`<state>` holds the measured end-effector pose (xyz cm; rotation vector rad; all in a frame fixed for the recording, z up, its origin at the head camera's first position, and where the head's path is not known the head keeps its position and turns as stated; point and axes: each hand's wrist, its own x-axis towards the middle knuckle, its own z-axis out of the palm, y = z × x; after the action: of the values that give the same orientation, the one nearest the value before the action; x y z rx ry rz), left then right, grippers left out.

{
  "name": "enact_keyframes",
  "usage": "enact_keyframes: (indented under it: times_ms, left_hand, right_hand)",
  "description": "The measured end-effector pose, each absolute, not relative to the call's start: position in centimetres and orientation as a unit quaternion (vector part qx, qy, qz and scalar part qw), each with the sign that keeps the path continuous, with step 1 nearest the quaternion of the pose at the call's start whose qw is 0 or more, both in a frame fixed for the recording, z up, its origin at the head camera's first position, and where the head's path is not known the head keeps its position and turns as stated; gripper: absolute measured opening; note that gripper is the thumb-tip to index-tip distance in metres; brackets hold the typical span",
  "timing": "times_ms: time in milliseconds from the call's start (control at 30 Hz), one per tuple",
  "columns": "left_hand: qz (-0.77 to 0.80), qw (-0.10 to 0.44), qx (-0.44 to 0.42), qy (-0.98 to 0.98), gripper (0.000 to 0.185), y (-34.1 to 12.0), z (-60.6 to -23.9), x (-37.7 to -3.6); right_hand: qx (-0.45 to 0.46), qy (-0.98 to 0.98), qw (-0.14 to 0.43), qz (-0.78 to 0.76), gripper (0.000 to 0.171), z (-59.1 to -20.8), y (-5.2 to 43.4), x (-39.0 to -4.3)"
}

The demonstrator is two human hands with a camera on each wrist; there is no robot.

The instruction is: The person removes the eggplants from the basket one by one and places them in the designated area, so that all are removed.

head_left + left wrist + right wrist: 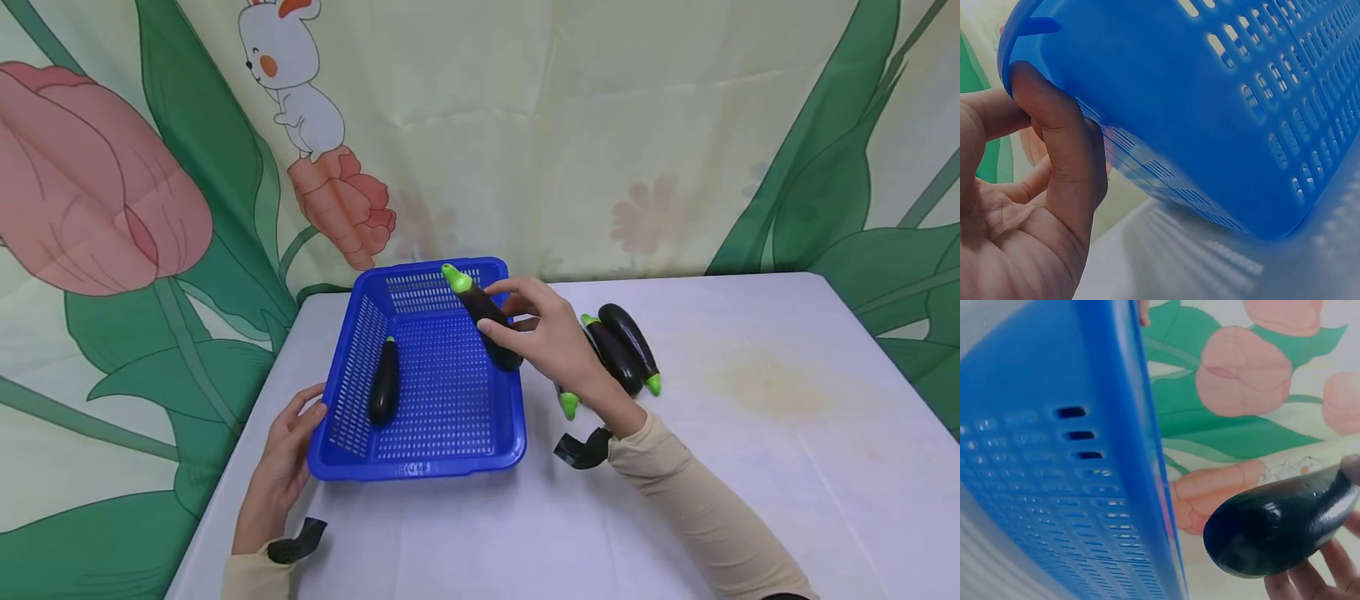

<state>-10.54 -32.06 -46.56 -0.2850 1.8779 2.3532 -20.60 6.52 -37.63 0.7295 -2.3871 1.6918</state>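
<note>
And here, a glossy dark-purple eggplant with a bright green cap [491,325] is gripped between the thumb and fingers of the right hand [557,333] and is held high at the blue perforated plastic basket [416,469], by its 3 o'clock rim! Everything turns on this relation: the eggplant is set at 9 o'clock from the right hand, plainly the nearer one, and at 2 o'clock from the left hand [279,454]. Its long axis is slanted, cap aimed at 11, dark end at 5. Over at the basket's 8 o'clock, the rim is grasped by the left hand, its fingers bent.

To the count! One basket. Inside it, one dark eggplant with a green tip [384,387] is seen lying toward the 9 o'clock side, tip to 12. Three green-capped eggplants [618,357] are spotted on the white cloth-covered table [832,400], around 4 o'clock from the right hand; one is partly covered by the arm, so whether another is hidden cannot be told. Five are counted in view. Two black wrist bands [582,450] are worn, one per arm.
</note>
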Motion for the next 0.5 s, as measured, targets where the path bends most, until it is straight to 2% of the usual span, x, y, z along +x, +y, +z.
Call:
enact_keyframes:
  times_ms: [200, 500]
  left_hand:
    - [0.785, 0.061, -0.079, 0.612, 0.031, -32.2, -46.8, -10.4]
    - [0.781, 0.056, -0.081, 0.617, 0.032, -32.2, -46.8, -10.5]
  right_hand:
    - [0.170, -0.758, 0.022, 0.630, 0.040, -37.5, 7.7, -20.3]
    - [0.124, -0.714, -0.030, 0.688, 0.040, -38.3, 10.1, -20.3]
